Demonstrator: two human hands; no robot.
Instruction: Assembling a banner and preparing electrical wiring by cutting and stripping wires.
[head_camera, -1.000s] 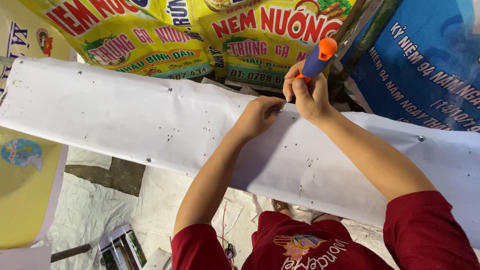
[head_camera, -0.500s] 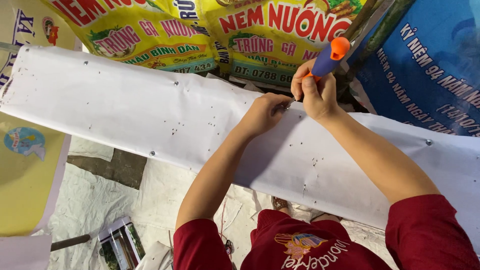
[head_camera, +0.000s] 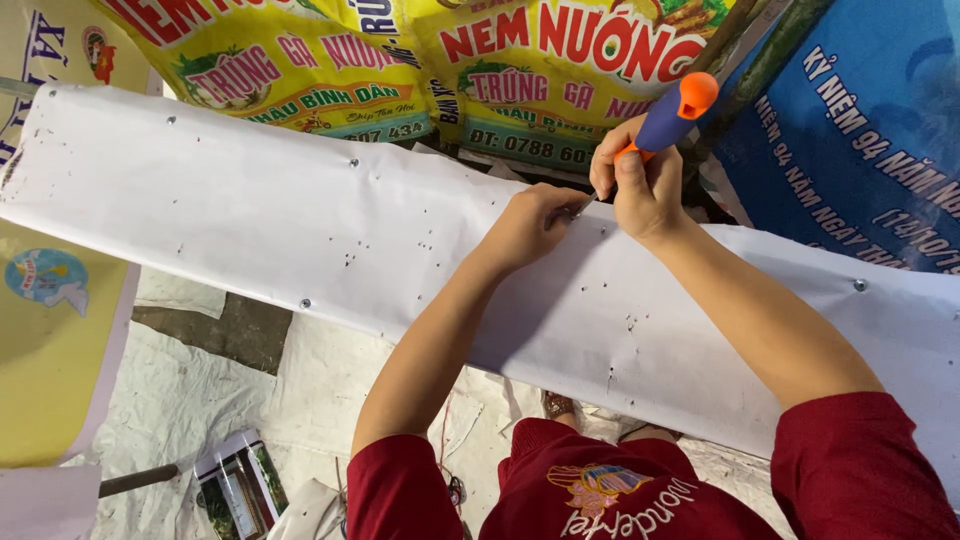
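Presently, the head view shows the following.

Right hand: the right hand (head_camera: 645, 190) is closed in a fist grip around the handle of a screwdriver (head_camera: 668, 115), near the top edge of the white banner (head_camera: 300, 225).

Screwdriver: blue handle with an orange end cap, tilted up and to the right. A short length of metal shaft shows below the fist, pointing down-left at the banner; the tip itself is hidden between the two hands.

Left hand: the left hand (head_camera: 530, 225) lies knuckles-up on the banner, just beside the right hand, fingers curled in toward the shaft. Whether it pinches anything cannot be told.

White banner: a long blank sheet running from upper left to lower right across the frame, speckled with small dark holes. Both forearms rest over it.

Fasteners: small round metal heads sit along the banner edges, one at the top edge (head_camera: 354, 162), one at the lower edge (head_camera: 304, 303), one at the far right (head_camera: 858, 285).

Surroundings: a yellow printed banner (head_camera: 300, 70) lies beyond the white sheet, a blue printed banner (head_camera: 860, 130) at upper right, and white sheeting (head_camera: 190, 400) covers the ground at lower left.

Clothing: red sleeves (head_camera: 860, 470) on both arms.
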